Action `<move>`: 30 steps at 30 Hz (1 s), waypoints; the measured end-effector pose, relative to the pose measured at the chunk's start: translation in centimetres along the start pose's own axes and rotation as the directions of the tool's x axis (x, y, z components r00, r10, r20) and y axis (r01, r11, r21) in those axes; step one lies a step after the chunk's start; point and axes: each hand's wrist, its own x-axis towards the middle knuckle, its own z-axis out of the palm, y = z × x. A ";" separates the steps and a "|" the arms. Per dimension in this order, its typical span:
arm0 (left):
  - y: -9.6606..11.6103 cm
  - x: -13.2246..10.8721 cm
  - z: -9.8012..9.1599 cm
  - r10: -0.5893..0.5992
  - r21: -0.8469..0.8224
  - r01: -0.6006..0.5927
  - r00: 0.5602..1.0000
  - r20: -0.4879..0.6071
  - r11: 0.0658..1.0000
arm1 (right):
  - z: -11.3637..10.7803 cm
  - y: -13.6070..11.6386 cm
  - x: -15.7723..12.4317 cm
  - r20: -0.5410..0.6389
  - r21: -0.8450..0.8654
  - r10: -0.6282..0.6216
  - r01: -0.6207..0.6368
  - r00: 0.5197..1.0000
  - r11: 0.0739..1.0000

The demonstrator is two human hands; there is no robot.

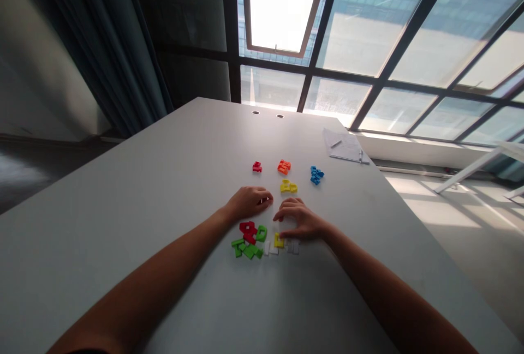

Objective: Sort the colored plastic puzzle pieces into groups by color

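Note:
My left hand (250, 201) rests on the white table with its fingers loosely bent and a small gap showing between them; nothing can be seen in it. To its right, my right hand (302, 219) reaches in with thumb and fingers spread apart. Its thumb tip is at a yellow plastic piece (279, 241); whether it touches the piece I cannot tell. Around that piece lie white pieces (273, 249), partly under the right hand's shadow. Left of them are green pieces (249, 250), a green ring-like piece (261, 233) and red pieces (248, 228), all close together.
Beyond my hands are separate small groups: red pieces (256, 167), orange pieces (284, 166), yellow pieces (288, 186) and blue pieces (316, 175). Papers (346, 145) with a pen lie near the right table edge. Windows and a dark curtain (102, 43) stand behind the table (184, 152).

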 end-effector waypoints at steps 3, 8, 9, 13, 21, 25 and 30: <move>0.1 0.0 -0.1 -0.011 -0.006 0.011 1.000 0.006 1.000 | 0.3 0.2 0.2 -0.053 0.020 0.043 -0.042 0.998 0.999; 0.2 0.1 -0.1 -0.006 -0.018 0.007 1.000 0.014 1.000 | 0.9 0.7 0.2 -0.307 0.147 0.210 -0.172 0.928 0.974; 0.1 0.1 -0.1 -0.006 -0.019 0.007 1.000 0.014 1.000 | 0.9 0.7 0.1 -0.304 0.132 0.192 -0.159 0.933 0.978; 0.0 0.1 0.1 -0.013 -0.012 0.014 1.000 0.013 1.000 | 0.9 0.3 -0.2 -0.192 -0.057 0.095 -0.108 0.977 0.993; -0.1 0.1 0.0 -0.023 -0.040 0.024 0.999 0.025 0.999 | 2.1 2.1 0.2 -0.481 0.045 0.167 -0.166 0.860 0.985; 0.1 0.1 -0.2 -0.031 -0.054 0.032 0.999 0.032 0.998 | 2.0 2.8 0.3 -0.647 0.024 0.158 -0.187 0.746 0.982; 0.1 0.1 -0.1 -0.031 -0.046 0.032 0.999 0.029 0.998 | 1.2 3.5 0.1 -0.704 -0.110 0.116 -0.268 0.701 0.957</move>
